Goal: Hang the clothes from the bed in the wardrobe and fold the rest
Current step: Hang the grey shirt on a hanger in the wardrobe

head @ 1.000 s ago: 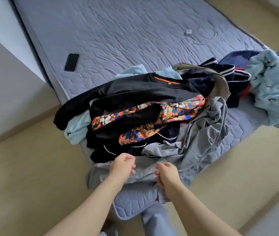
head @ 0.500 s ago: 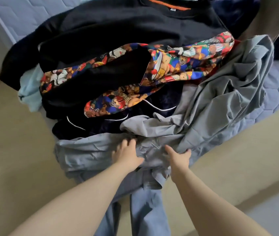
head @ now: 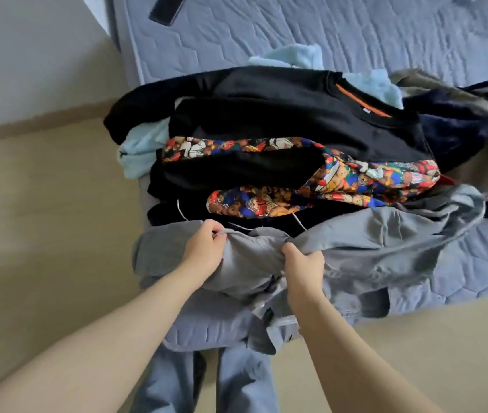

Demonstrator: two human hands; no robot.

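A heap of clothes lies on the near corner of the bed (head: 355, 40). A crumpled grey shirt (head: 379, 248) is the nearest piece. My left hand (head: 204, 251) grips a fold of it on the left, and my right hand (head: 303, 266) grips a bunched fold a little to the right. Behind the shirt lie a black sweatshirt (head: 281, 114) with an orange neck tag, a colourful cartoon-print garment (head: 355, 180), a light blue fleece (head: 138, 147) and dark navy clothes (head: 451, 123).
A black phone (head: 166, 8) lies on the mattress at the top left. Beige floor (head: 43, 189) runs left of the bed and in front of it. A grey wall (head: 28, 55) stands at the far left. My blue-trousered legs (head: 236, 383) show below the bed corner.
My hands went from lying flat on the grey shirt to gripping folds of it and drawing them up. The camera pulled back, showing more of the mattress.
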